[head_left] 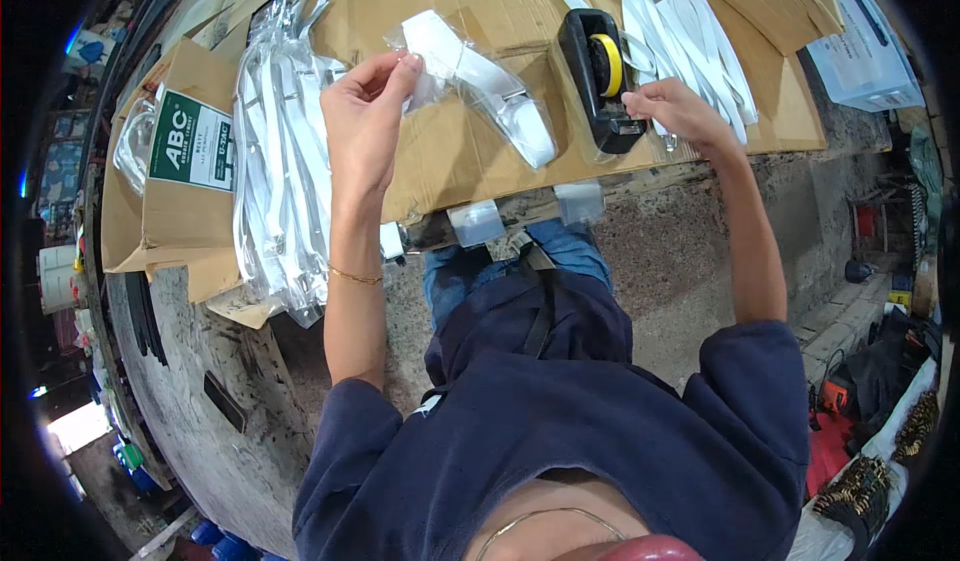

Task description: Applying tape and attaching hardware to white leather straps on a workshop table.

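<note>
My left hand (pixel 375 91) is closed, thumb and fingers pinching the edge of a clear plastic bag (pixel 440 71). A folded white strap (pixel 490 81) with a metal buckle lies in and along the bag, slanting across the cardboard. Over on the right, my right hand (pixel 680 111) pinches at the near end of a black tape dispenser (pixel 612 133). That dispenser carries a roll of tape with a yellow core (pixel 607 65). The clear tape between my right fingertips is barely visible.
Bagged white straps (pixel 285 161) are heaped at the left, beside an open cardboard box (pixel 190 216). Loose white straps (pixel 690 41) lie beyond the dispenser. Small clear pieces (pixel 476 223) hang at the table's near edge. A translucent plastic bin (pixel 865 51) stands far right.
</note>
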Tool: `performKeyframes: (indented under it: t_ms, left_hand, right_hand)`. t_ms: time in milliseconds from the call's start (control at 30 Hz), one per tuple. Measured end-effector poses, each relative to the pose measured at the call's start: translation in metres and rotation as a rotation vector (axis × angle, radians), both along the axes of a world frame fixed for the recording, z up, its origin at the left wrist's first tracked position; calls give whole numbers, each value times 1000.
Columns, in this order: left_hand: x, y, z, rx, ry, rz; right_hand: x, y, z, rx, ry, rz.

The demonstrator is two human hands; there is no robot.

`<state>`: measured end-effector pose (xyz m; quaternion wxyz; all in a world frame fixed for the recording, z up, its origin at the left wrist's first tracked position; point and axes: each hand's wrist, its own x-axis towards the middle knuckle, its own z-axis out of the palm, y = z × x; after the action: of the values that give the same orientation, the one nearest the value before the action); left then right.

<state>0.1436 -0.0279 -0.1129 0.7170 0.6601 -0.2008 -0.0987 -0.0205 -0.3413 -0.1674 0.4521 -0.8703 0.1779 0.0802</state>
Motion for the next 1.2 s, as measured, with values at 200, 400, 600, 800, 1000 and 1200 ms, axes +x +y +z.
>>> performKeyframes:
  t_ms: [200,400,600,800,1000,1200]
  left_hand:
    - [0,6,-5,15,15,0]
    - [-1,3,-5,10,23,1]
    - [-3,5,-3,23,6,-3]
    - [-6,5,-3,42,4,-12]
    - [-5,6,-6,19,16,-38]
    - [-5,8,-8,13,25,-27]
  right_hand:
    - [-5,21,35,66,-61,100]
    - [-10,21,26,-14,-31,94]
    - [-24,31,36,9,-289,-42]
    - [-19,39,35,-186,-193,-19]
    - [-13,29,26,-21,-151,-36]
    - [-15,35,46,260,-66,-197]
